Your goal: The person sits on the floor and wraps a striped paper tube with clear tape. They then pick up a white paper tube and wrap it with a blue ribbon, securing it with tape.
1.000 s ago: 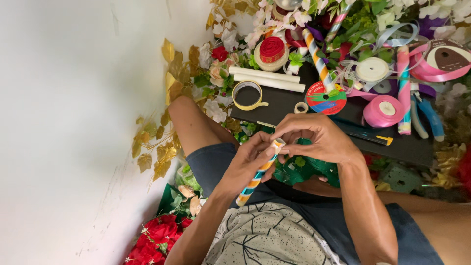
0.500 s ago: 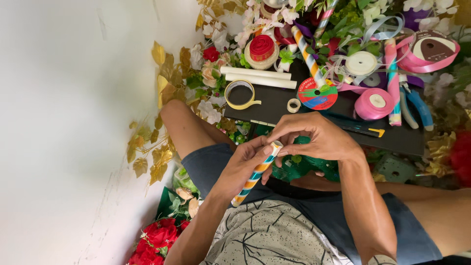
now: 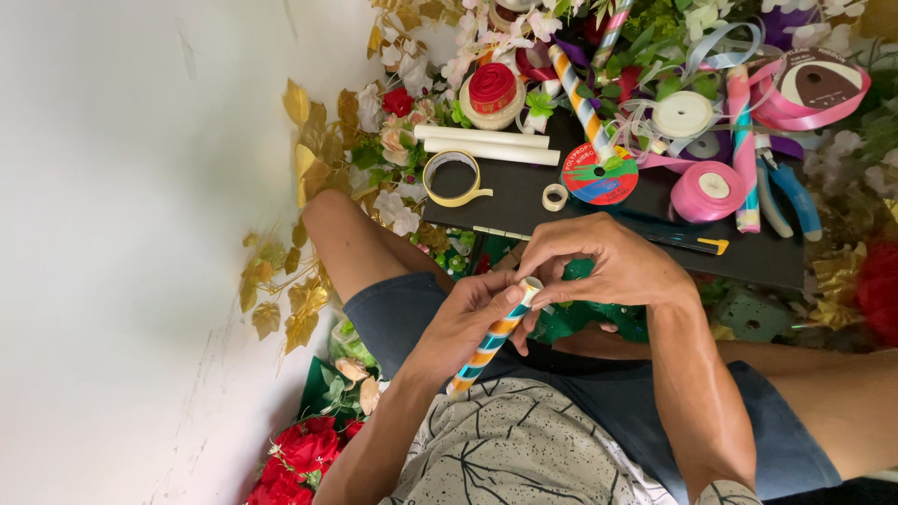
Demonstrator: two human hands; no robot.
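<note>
Your left hand (image 3: 468, 318) is clamped around the striped tube (image 3: 491, 339) — its lower end juts below that fist — while your right hand (image 3: 608, 266) pinches the tube's top end from above.

Open air above the lap; ahead, black bench (image 3: 524, 201) crowded with ribbon spools (image 3: 709, 191); white wall (image 3: 122, 234) bounds the left.

A plain white wall (image 3: 122, 234), faintly cracked and evenly lit by soft daylight, was seen filling the left side of the view. A low black bench (image 3: 524, 201) was set near it. Artificial gold leaves (image 3: 299, 178) and red flowers (image 3: 304, 449) were heaped along the wall's foot.
</note>
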